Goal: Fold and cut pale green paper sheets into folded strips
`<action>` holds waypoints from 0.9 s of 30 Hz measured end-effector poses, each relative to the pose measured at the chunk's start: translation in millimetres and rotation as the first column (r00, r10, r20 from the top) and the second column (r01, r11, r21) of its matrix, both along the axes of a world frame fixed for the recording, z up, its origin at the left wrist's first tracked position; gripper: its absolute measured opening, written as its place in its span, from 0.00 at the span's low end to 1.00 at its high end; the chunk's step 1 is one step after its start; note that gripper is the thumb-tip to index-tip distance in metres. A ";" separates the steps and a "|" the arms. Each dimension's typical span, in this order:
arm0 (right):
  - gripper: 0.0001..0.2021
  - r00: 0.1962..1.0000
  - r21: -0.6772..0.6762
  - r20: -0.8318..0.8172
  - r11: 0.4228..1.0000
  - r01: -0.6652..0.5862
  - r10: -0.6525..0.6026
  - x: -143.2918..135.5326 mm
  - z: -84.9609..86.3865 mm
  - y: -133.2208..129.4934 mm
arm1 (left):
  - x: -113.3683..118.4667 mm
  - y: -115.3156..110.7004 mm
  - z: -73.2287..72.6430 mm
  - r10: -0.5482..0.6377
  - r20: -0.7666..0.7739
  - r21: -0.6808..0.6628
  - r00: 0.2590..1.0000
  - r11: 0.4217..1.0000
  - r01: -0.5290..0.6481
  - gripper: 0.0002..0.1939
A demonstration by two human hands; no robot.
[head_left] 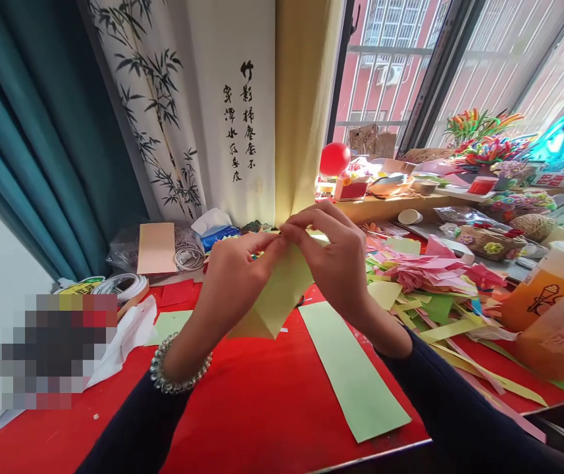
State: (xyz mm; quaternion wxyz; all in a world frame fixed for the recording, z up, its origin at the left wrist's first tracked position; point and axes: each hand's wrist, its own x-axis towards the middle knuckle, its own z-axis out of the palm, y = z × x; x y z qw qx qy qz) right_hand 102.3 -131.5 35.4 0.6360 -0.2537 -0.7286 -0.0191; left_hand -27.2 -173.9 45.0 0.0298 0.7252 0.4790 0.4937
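Observation:
A creased piece of yellow-green paper (282, 296) hangs above the red table, pinched at its top by both hands. My left hand (237, 283) comes in from the left, its thumb and fingertips closed on the paper's upper edge. My right hand (335, 257) meets it there, fingertips pressed together on the same paper. The fingertips of the two hands touch or nearly touch, and part of the paper is hidden behind them. Under my right forearm, a long light green paper strip (353, 372) lies flat on the table.
Paper scraps (430, 270) pile up on the right, near orange-filled cups (541, 283). A red table surface (247, 408) spreads in front. White cloth or tissue (126, 342), a coiled cable (189, 257) and a peach card (156, 248) are on the left. A red balloon (335, 159) sits by the window.

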 end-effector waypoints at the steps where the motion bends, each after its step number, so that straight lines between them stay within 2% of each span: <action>1: 0.05 1.000 0.019 0.016 1.000 0.019 -0.019 0.3 -0.9 0.3 | 0.6 -1.2 -0.8 0.002 -0.010 0.007 1.000 1.000 -0.002 0.12; 6: 0.06 0.990 0.067 0.101 0.993 0.096 -0.103 0.1 -5.9 -0.8 | 3.7 -2.5 -6.1 0.027 0.002 0.042 1.000 0.999 -0.027 0.13; 10: 0.07 0.984 0.059 0.077 0.986 0.158 -0.163 2.9 -6.6 1.3 | 4.7 -5.4 -13.5 0.032 0.037 0.002 0.999 0.999 -0.032 0.12; 17: 0.06 0.973 0.061 0.014 0.971 0.230 -0.231 24.3 1.8 12.6 | 5.7 -19.6 -26.6 -0.077 -0.069 -0.048 0.995 0.996 0.074 0.15; 22: 0.06 0.946 0.070 0.001 0.944 0.323 -0.323 44.1 2.5 20.3 | 6.0 -29.7 -47.6 -0.137 -0.180 0.003 0.974 0.990 0.140 0.17; 27: 0.05 0.928 0.053 0.009 0.927 0.372 -0.373 60.2 -1.1 22.9 | 2.5 -40.9 -71.6 -0.191 -0.227 0.036 0.955 0.978 0.204 0.18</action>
